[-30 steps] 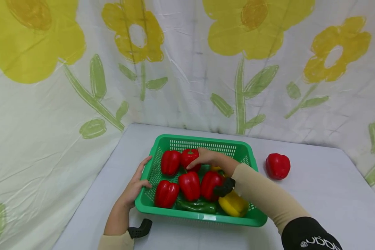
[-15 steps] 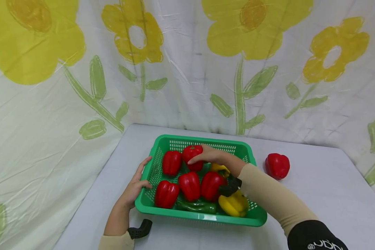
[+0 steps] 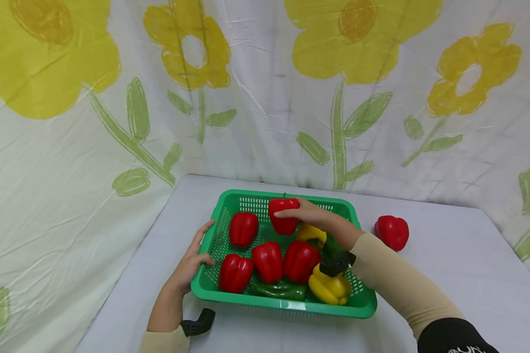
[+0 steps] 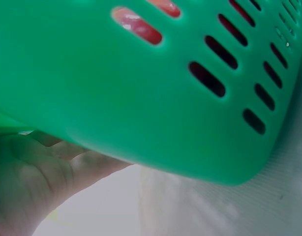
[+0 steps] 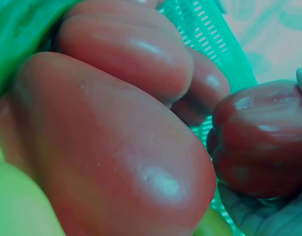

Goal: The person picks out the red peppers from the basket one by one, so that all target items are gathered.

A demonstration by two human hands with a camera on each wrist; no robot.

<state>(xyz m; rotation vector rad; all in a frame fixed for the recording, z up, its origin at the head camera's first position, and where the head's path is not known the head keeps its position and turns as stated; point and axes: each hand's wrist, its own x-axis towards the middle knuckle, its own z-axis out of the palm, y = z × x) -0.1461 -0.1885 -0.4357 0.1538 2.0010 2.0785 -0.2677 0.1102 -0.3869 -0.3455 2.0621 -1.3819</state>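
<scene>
- From where I stand, the right hand (image 3: 306, 214) has its fingers and thumb curled round a red pepper (image 3: 283, 221), drawn in to just the pepper's width
- That pepper is upright, stem up, at the back of the green basket (image 3: 265, 302), in front of the far wall; I can't tell whether it is clear of the basket floor
- The left hand (image 3: 189, 268) holds the basket by its left rim, thumb hooked over the edge and the other fingers reaching along the outside, well apart from the thumb
- Inside, a back-left red pepper (image 3: 243, 230) lies to the left of the held one, with a gap between them
- Nearer the person, a front-left red pepper (image 3: 236, 274), a middle red pepper (image 3: 267, 263) and a front-right red pepper (image 3: 298, 263) make a loose row
- A long green pepper (image 3: 279, 290) lies along the front wall, beside a front yellow pepper (image 3: 329, 288)
- A rear yellow pepper (image 3: 313, 233) sits just below the right hand, and next to it something dark green (image 3: 332, 246) shows, partly hidden by the wrist
- One loose red pepper (image 3: 392, 233) lies outside, on the white counter (image 3: 450, 274), right of the basket
- Behind hangs a pale curtain (image 3: 265, 132) printed with yellow flowers
</scene>
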